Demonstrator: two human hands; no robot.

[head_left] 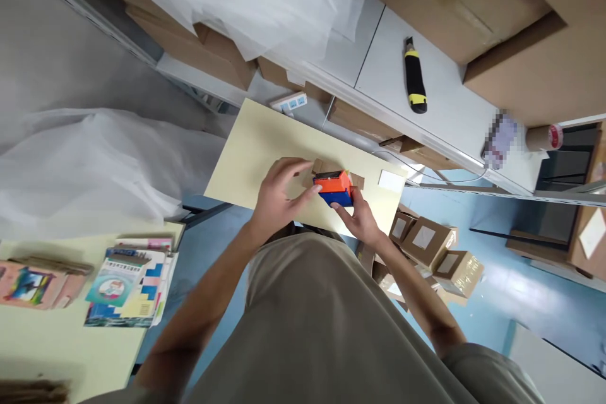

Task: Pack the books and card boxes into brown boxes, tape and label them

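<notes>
An orange and dark-blue box-shaped object (pixel 334 185) is held above the pale yellow table (pixel 265 132); its exact kind I cannot make out. My right hand (pixel 360 218) grips its right end, thumb on the near blue side. At its left end, my left hand (pixel 283 196) has thumb and fingers spread apart, the thumb tip close to the orange edge; whether it touches, I cannot tell. Behind the object, partly hidden by it, lies a small piece of brown cardboard (pixel 357 181). A white card (pixel 391 180) rests on the table's right part.
A yellow-black utility knife (pixel 415 79), a tape roll (pixel 544 137) and large cartons (pixel 464 6) stand on the white shelf. A power strip (pixel 290 103) sits behind the table. Books (pixel 127 284) lie on the left table. Several taped boxes (pixel 428 243) are on the blue floor.
</notes>
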